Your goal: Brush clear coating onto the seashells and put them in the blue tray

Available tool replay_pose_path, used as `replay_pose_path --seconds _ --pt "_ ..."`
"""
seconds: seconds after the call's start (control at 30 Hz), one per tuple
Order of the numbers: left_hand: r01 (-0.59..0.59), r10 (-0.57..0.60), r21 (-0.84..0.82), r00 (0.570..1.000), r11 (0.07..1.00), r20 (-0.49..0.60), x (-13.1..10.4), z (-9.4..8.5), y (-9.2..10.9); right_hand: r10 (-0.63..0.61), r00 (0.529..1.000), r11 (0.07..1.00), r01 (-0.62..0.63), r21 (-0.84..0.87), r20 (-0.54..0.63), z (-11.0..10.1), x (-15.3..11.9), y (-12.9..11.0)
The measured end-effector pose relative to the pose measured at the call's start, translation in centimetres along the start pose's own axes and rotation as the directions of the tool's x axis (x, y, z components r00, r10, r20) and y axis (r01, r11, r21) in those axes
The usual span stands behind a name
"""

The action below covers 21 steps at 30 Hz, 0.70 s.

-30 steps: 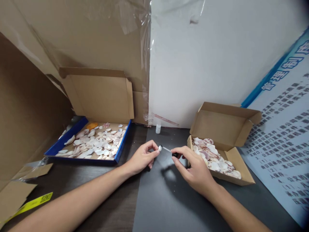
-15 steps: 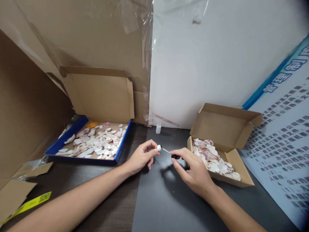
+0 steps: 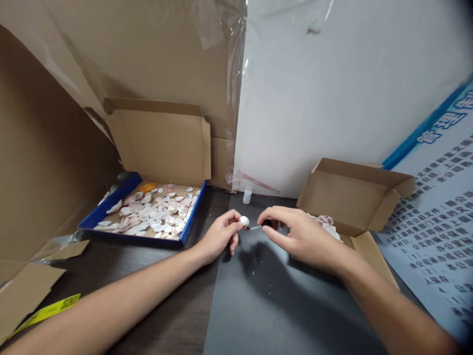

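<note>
Between the thumb and fingertips of my left hand (image 3: 218,235) is a small white seashell (image 3: 244,221). My right hand (image 3: 305,236) pinches the black cap of a small brush (image 3: 254,228). The thin pale stem points left, and its dark tip is at the lower right edge of the shell; I cannot tell whether it touches. Behind both hands, a small clear bottle (image 3: 247,196) with a white label stands upright against the wall.
On the left, an open blue-edged box (image 3: 194,213) holds many shells. A smaller cardboard box (image 3: 377,256) with shells stands at right, partly behind my right arm. A dark grey mat (image 3: 240,315) covers part of the table. Cardboard scraps (image 3: 33,291) lie at far left.
My right hand has turned and risen slightly, bringing the brush from the shell's upper right to its lower right. The shell is tilted differently. The whole view has shifted a little.
</note>
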<state>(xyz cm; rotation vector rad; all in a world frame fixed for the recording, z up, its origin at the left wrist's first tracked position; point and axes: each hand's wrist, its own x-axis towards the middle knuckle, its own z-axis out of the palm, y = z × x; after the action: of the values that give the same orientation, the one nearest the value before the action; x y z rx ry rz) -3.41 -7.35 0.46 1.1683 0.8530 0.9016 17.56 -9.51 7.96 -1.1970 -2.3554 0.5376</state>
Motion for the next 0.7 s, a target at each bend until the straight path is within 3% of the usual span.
replay_pose_path --seconds 0.13,0.33,0.43,0.7 --pt "-0.004 0.004 0.005 1.0 1.0 -0.028 0.1 0.1 -0.2 0.007 0.999 0.991 -0.012 0.134 0.038 -0.9 0.5 0.4" --pt "0.016 -0.016 0.0 1.0 1.0 0.005 0.3 -0.1 -0.4 0.117 0.987 0.974 -0.093 0.209 -0.11 1.7 0.9 3.5" --pt "0.022 -0.022 0.016 1.0 1.0 0.019 0.2 -0.2 -0.3 0.149 0.977 0.929 -0.086 0.361 -0.153 2.7 0.9 4.5" --pt "0.018 -0.018 -0.004 0.999 1.0 0.036 0.3 -0.5 -0.4 0.124 0.989 0.843 -0.065 0.534 -0.077 2.7 0.7 4.6"
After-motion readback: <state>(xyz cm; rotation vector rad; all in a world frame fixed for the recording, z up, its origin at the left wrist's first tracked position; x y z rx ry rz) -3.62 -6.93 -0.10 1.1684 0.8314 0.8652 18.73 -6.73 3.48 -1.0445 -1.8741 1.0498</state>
